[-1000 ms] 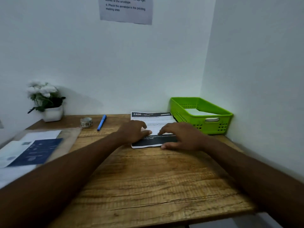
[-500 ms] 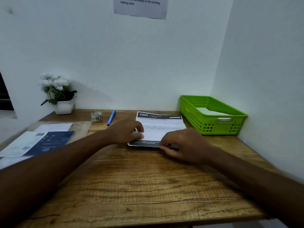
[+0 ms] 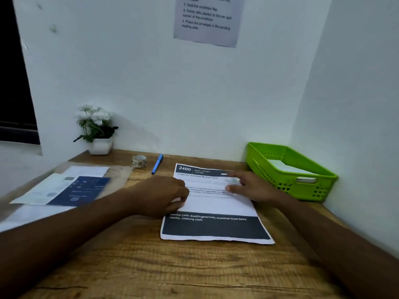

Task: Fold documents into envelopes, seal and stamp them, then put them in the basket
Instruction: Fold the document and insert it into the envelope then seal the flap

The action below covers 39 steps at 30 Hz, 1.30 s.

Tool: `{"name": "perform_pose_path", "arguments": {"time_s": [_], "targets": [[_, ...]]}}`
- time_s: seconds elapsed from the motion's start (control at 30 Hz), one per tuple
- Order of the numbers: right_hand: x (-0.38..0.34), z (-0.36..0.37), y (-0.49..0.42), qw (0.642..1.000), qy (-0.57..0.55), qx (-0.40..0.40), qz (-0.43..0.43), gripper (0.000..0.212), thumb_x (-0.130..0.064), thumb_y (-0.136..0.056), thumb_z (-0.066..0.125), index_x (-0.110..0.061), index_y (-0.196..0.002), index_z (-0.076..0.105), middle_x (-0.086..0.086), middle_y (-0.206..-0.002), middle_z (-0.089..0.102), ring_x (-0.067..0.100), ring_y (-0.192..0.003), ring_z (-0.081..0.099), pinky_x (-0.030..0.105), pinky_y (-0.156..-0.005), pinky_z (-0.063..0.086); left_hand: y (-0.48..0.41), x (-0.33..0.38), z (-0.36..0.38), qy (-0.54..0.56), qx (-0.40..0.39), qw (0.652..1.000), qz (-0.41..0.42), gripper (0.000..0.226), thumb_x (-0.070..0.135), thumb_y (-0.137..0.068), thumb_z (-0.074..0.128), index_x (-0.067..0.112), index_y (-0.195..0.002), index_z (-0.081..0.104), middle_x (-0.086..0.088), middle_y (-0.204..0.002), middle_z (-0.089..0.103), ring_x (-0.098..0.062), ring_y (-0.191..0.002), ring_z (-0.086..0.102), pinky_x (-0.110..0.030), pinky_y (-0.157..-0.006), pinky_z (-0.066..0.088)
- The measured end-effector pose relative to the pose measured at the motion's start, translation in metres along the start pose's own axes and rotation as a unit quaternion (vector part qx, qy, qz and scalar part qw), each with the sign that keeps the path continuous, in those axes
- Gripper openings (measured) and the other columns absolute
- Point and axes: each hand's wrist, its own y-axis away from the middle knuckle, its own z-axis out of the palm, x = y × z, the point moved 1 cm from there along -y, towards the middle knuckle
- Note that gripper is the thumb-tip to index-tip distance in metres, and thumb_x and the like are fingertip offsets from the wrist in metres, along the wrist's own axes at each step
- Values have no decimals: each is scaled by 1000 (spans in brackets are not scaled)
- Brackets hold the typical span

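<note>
The document (image 3: 216, 207) lay flat and unfolded in the middle of the table (image 3: 151, 266), dark footer band toward the person. I'd judge it was squared up for a first fold. The left hand (image 3: 159, 195) sat on its left edge, fingers curled; whether it pinched the paper or only pinned it, I couldn't tell. The right hand (image 3: 252, 186), fingers straight and spread, pressed the upper right part, most likely steadying the sheet. The green basket (image 3: 263, 167) stood just beside the sheet on the right, something white inside. The stamp roll (image 3: 139, 161) lay near the wall, handy for later.
</note>
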Motion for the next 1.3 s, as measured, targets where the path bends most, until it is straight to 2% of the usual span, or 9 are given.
{"name": "perform_pose_path", "arguments": {"time_s": [0.13,0.23,0.37,0.5,0.63,0.77,1.07,1.17,1.3], "targets": [[23,5,-25,999,-18,-17,31,59,-41,-78,78,-22,-131,59,-10,-126,65,5,-115,61,39,-105,46,-6,-11,-9,41,-33,998,-40,19,38,-93,54,26,-102,65,13,-100,61,1,-83,50,-15,-70,38],[38,0,-43,998,-6,-2,67,105,-59,-48,90,-21,-138,51,-10,-134,59,10,-122,57,40,-107,44,-20,-30,-8,69,-22,991,-109,22,40,-88,62,20,-93,66,12,-87,60,-3,-78,52,-22,-70,46],[23,-10,-42,991,23,11,132,123,-44,-48,95,-11,-149,34,2,-151,41,21,-136,42,38,-112,36,-38,-52,2,175,10,959,-222,29,31,-78,77,12,-91,61,8,-81,61,-9,-75,56,-10,-56,36],[24,-5,-40,988,-6,56,146,123,-26,-57,94,-13,-154,20,6,-157,29,22,-142,33,33,-114,32,-51,-66,21,284,60,905,-311,55,35,-63,87,16,-109,62,9,-90,67,-12,-86,64,-27,-72,49],[38,5,-44,982,-104,103,122,136,-10,-50,96,-14,-155,8,6,-150,38,20,-133,44,42,-113,36,-55,-61,29,302,96,887,-336,67,27,-66,86,4,-122,57,-3,-129,55,-13,-100,48,-28,-87,39],[44,9,-46,980,-92,153,91,126,-5,-57,92,-13,-154,12,5,-146,39,19,-134,40,38,-113,34,-51,-61,30,347,132,860,-351,76,18,-62,89,5,-128,53,-7,-135,52,-20,-108,52,-27,-87,38],[52,15,-47,981,-92,162,59,100,-2,-66,86,-14,-147,29,19,-136,49,30,-119,56,48,-102,46,-45,-60,32,378,149,842,-355,87,18,-61,89,12,-135,44,9,-87,58,-5,-79,57,-25,-68,44],[54,12,-43,985,-97,133,44,84,-7,-66,85,-17,-137,42,19,-126,57,29,-112,60,51,-97,49,-42,-62,32,348,152,864,-331,64,17,-64,88,13,-120,58,0,-91,65,-14,-84,62,-26,-73,48],[42,1,-28,989,-134,45,31,46,-11,-72,85,-12,-113,64,1,-100,68,7,-88,62,21,-82,49,-39,-64,33,267,130,917,-267,21,4,-79,73,16,-96,73,6,-94,69,-11,-90,63,-11,-69,43]]}}
